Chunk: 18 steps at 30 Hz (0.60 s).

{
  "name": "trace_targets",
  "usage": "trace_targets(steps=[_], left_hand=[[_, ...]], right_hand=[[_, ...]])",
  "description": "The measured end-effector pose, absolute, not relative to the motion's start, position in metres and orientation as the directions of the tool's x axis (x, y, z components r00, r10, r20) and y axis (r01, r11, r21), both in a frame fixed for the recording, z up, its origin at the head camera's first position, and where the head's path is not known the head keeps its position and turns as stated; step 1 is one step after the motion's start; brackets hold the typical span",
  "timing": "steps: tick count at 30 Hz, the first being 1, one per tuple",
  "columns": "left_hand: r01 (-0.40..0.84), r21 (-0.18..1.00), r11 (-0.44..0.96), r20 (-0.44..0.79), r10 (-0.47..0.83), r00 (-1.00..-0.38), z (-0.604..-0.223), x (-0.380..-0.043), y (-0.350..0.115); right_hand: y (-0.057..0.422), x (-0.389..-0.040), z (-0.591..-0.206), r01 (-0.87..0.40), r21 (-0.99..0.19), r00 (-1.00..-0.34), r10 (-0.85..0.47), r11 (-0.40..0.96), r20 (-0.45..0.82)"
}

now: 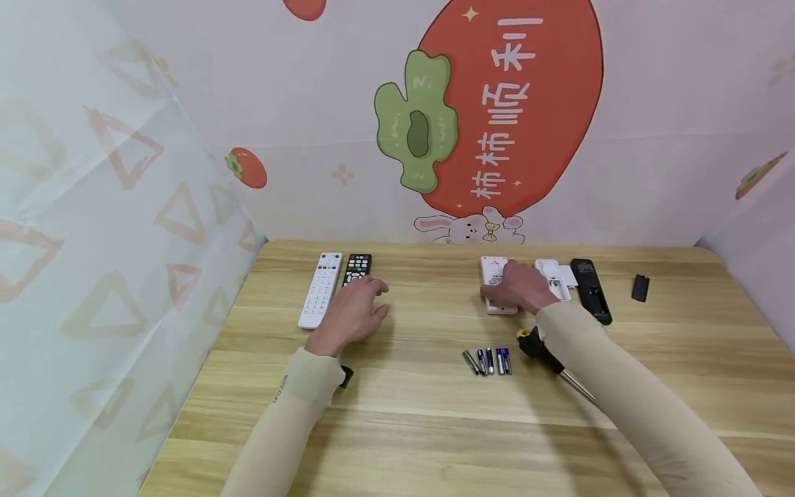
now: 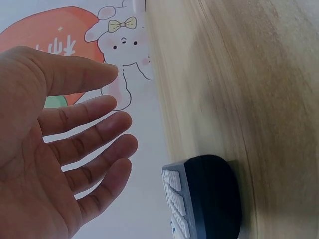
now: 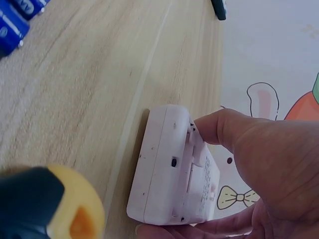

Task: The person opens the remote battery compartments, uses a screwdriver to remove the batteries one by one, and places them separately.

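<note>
My right hand [image 1: 522, 286] grips a white plastic device [image 1: 495, 266] by its sides, thumb on one and fingers on the other. The device lies with its printed back up, and an open recess shows near one end in the right wrist view. My left hand [image 1: 352, 314], fingers relaxed and apart, hovers beside a black remote control [image 1: 358, 262] and holds nothing. A white remote control [image 1: 319, 290] lies to the left of the black one. In the right wrist view the screwdriver's yellow-and-black handle [image 3: 75, 204] shows close by.
Several batteries [image 1: 487, 362] lie in a row mid-table. The screwdriver [image 1: 542, 351] lies partly under my right forearm. Beyond that hand are a white device with an open battery bay [image 1: 553, 273], a face-down black remote [image 1: 590, 290] and a small black cover [image 1: 640, 288].
</note>
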<state>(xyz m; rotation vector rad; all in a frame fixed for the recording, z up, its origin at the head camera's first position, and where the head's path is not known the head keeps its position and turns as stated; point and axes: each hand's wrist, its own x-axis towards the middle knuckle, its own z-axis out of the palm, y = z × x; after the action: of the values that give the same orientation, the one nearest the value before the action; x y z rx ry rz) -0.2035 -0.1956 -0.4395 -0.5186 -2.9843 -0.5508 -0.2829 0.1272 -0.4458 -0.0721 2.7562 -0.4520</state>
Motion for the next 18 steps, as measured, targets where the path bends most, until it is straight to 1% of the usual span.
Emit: trace_targets(steps=[6,12,18], left_hand=[[0.33,0.344,0.879,0.119,0.308,-0.944,-0.439,-0.207,-0.2],[0.275,0.348,0.896,0.105,0.255,-0.961,-0.437,-0.219,-0.206],[0.215,0.325,0.921,0.131,0.181,-0.975,-0.438,-0.234,-0.214]], right_hand=[[0.13,-0.284,-0.449,0.013,-0.289,-0.942,-0.085,0.957,-0.324],[0.133,-0.279,-0.446,0.003,-0.286,-0.949,-0.087,0.958,-0.301],[0.142,-0.27,-0.438,-0.026,-0.336,-0.973,-0.101,0.942,-0.208]])
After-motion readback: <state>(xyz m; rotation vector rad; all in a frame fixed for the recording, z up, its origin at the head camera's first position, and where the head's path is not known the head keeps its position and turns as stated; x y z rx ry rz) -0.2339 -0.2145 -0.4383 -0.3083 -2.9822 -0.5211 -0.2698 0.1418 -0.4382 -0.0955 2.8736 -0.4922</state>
